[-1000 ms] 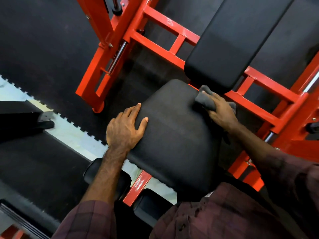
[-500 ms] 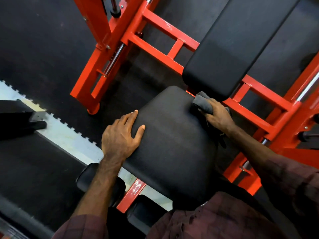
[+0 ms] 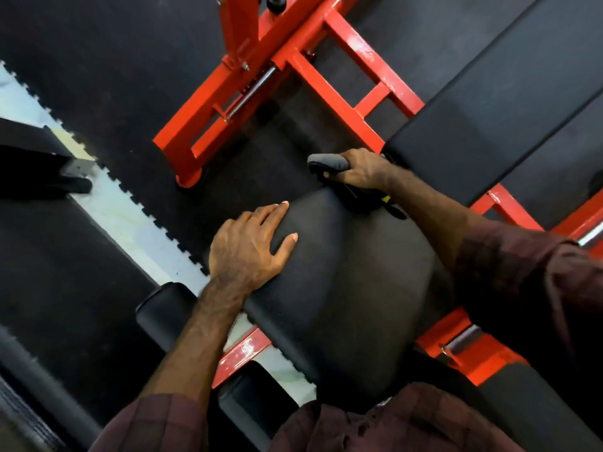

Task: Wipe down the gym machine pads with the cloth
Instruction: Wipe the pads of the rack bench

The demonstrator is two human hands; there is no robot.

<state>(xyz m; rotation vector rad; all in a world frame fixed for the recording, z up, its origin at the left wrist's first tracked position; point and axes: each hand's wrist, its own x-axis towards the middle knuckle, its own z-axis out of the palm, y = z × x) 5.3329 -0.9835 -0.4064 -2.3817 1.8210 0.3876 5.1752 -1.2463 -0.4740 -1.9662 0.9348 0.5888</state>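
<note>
Since cloth (image 3: 328, 163) slid: seat pad's (image 3: 352, 282) edge.

Dark maroon plaid shirt (image 3: 391, 425), long sleeves pushed up forearms

black rubber floor mats (image 3: 98, 76) with jigsaw-toothed edges cover most of the ground. between two of them runs a pale strip of bare floor (image 3: 124, 203), slanting from the upper left toward the lower middle. a dark, blurred piece of equipment (image 3: 36, 164) lies across that strip at the left edge; what it is cannot be told. in the lower left corner a dark grey rounded bar (image 3: 42, 383) runs diagonally over the mat, with a ribbed dark surface (image 3: 19, 422) just beside it.
</note>
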